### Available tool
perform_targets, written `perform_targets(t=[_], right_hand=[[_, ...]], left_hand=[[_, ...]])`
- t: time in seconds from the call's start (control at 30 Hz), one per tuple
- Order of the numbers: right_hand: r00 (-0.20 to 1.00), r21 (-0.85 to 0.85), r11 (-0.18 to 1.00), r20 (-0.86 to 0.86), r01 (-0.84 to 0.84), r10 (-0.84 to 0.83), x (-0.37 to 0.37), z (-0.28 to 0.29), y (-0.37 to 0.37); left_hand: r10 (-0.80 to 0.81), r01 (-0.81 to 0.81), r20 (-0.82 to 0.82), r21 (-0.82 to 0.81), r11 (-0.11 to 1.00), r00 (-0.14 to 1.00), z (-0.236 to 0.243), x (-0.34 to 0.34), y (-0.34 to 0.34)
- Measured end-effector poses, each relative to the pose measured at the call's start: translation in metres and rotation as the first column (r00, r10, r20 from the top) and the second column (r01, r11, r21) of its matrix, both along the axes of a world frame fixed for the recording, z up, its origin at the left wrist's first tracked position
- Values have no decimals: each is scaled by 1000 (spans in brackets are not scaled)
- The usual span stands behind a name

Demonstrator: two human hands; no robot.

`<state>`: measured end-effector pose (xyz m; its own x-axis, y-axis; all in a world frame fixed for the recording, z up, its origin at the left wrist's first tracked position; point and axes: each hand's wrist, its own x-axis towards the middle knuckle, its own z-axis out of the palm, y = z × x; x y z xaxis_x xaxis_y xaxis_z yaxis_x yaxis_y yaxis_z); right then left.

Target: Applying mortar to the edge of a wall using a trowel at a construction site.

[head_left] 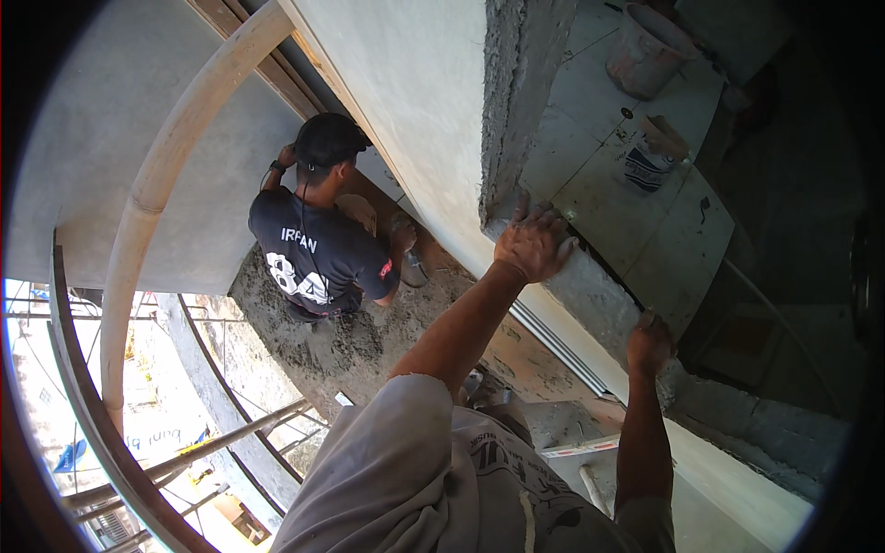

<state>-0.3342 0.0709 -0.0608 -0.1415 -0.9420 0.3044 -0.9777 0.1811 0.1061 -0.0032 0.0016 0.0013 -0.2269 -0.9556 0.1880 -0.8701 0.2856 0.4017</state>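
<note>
My left hand (535, 240) rests on a rough concrete ledge (590, 300), at the foot of an upright plastered edge (507, 111), with its fingers apart. Lower on the right, my right hand (650, 341) is curled over the same ledge's edge. Just beyond the ledge lies a tiled floor (673, 240) with a grey, red-smeared bucket (645, 60) and a printed bag (650, 161).
A person (313, 249) in a dark T-shirt and cap crouches below on a mortar-covered surface (263, 304), holding a trowel (412, 272). A curved bamboo pole (147, 198) crosses the left side. Scaffold bars (230, 429) span an open drop at lower left.
</note>
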Motion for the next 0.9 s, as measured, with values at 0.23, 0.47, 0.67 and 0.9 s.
perform_targets(t=[0.23, 0.47, 0.67, 0.9], right_hand=[[1000, 6, 1000, -26, 5, -5, 8, 9, 1], [999, 40, 999, -20, 26, -25, 6, 8, 2], [1000, 45, 999, 8, 0, -1, 4, 4, 1], [999, 39, 999, -41, -24, 26, 3, 5, 2]], left_hand=[[31, -32, -10, -113, 993, 999, -8, 0, 1], [6, -6, -2, -12, 1000, 1000, -1, -1, 1], [0, 0, -4, 24, 1000, 1000, 0, 1, 1], [5, -5, -13, 1, 1000, 1000, -1, 0, 1]])
